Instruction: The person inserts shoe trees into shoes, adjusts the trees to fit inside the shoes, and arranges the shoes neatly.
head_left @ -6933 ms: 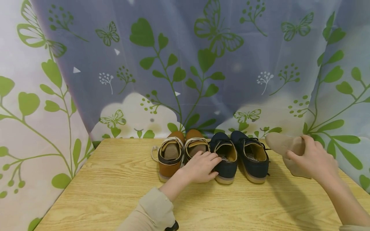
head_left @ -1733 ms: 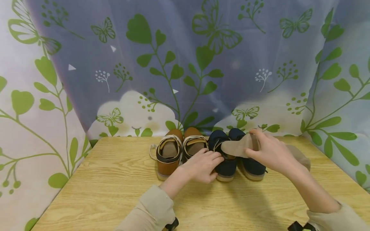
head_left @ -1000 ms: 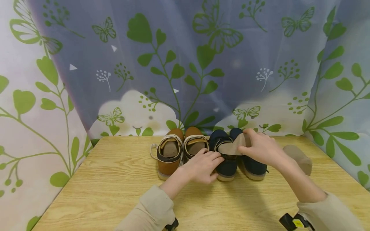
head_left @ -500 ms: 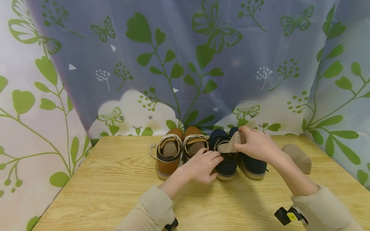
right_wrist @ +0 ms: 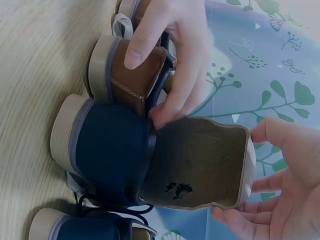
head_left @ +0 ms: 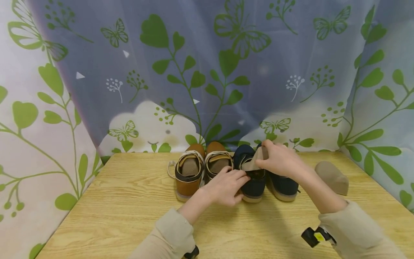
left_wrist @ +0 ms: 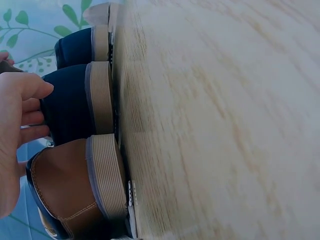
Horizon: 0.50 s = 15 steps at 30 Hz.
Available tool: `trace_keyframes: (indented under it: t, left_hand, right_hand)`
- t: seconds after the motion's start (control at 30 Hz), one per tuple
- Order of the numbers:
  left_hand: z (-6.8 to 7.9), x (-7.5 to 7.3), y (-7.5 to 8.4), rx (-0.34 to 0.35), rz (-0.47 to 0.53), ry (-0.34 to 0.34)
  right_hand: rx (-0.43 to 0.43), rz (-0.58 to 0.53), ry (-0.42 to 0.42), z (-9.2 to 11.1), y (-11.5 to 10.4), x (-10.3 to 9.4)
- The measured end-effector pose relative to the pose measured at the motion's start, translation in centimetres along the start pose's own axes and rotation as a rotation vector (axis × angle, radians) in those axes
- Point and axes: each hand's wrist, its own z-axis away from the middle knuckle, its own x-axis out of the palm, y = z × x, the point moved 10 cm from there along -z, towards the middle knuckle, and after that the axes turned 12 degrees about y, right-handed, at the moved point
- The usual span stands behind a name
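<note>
My right hand (head_left: pixel 282 160) pinches the heel end of a beige moulded shoe insert (head_left: pixel 255 160), its front end inside the opening of the left navy shoe (head_left: pixel 253 191). In the right wrist view, the insert's hollow inside (right_wrist: pixel 200 155) shows dark marks, with thumb and fingers on its rim. My left hand (head_left: pixel 225 187) holds that shoe's heel collar with bent fingers. In the left wrist view, the hand (left_wrist: pixel 15 120) lies over the navy heel (left_wrist: pixel 67 105). Close on its right stands the other navy shoe (head_left: pixel 284 189), partly hidden by my right hand.
Two brown shoes with white laces, the left brown shoe (head_left: pixel 187 185) and the right brown shoe (head_left: pixel 216 153), stand left of the navy pair. A second beige insert (head_left: pixel 332 177) lies at right on the wooden table (head_left: pixel 136 212). Behind hangs a patterned cloth (head_left: pixel 194 72).
My right hand has picked up the insert from the right, carried it left to the left navy shoe and eased its front end farther inside. My left hand stays at the heel.
</note>
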Motion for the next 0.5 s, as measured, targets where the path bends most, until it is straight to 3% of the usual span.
trace_keyframes:
  t: [0.5]
  left_hand:
    - [0.22, 0.15, 0.10, 0.002, -0.016, -0.003]
  right_hand:
    - [0.004, 0.006, 0.025, -0.29, 0.02, 0.79]
